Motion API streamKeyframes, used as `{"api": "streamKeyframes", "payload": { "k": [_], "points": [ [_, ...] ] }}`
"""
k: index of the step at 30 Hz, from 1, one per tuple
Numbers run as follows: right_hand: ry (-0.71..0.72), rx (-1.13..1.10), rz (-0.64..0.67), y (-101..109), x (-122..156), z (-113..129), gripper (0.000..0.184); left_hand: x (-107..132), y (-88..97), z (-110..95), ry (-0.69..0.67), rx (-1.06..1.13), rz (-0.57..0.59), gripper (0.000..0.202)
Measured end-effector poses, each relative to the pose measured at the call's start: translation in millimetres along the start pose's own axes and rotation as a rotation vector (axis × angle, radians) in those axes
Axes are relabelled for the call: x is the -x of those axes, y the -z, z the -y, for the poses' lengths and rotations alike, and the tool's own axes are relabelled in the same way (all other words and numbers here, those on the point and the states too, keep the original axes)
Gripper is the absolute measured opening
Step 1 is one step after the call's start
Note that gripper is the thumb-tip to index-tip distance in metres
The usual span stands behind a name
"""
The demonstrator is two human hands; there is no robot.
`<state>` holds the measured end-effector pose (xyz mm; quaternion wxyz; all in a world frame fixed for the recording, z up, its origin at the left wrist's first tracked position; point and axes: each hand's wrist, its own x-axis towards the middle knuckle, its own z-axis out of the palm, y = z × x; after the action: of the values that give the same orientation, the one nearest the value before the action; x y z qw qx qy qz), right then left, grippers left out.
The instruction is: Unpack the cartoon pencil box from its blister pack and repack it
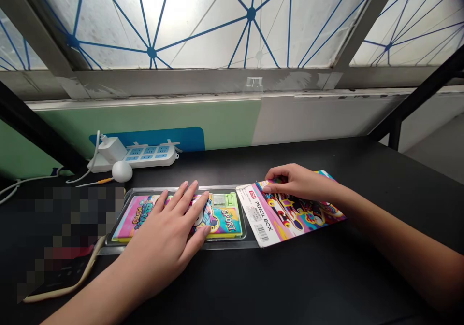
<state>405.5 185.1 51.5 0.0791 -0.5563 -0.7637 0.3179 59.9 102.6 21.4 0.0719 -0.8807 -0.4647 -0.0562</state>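
Observation:
A colourful pencil box [224, 216] lies in a clear plastic blister tray [119, 221] on the black table. My left hand [174, 228] rests flat on top of it, fingers spread and stretched out. To its right lies the printed packaging card [286, 216] marked "PENCIL BOX". My right hand [297, 181] sits on the card's far edge, fingers curled and pinching that edge.
A white power strip [145, 155] with a plugged-in adapter [111, 147] and a white round object [122, 171] sit at the back left by the wall. A beige cable [72, 281] runs along the front left. A window sill and black frame posts lie beyond.

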Motion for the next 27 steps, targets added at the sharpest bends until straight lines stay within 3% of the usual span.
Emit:
{"api": "streamKeyframes", "payload": {
  "k": [12, 19, 23, 27],
  "points": [
    [-0.019, 0.036, -0.066, 13, 10, 7, 0.041, 1, 2.4, -1, 0.031, 0.046, 0.039, 0.060],
    [0.037, -0.042, -0.103, -21, 8, 20, 0.039, -3, 5.8, -3, 0.083, 0.147, 0.081, 0.061],
    [0.053, -0.102, -0.073, -42, 13, 39, 0.038, -3, 14.7, -12, 0.106, 0.334, 0.057, 0.055],
    [0.085, -0.063, -0.056, -42, 17, 46, 0.039, 4, 30.9, -25, 0.158, 0.731, 0.005, 0.047]
  ]
}}
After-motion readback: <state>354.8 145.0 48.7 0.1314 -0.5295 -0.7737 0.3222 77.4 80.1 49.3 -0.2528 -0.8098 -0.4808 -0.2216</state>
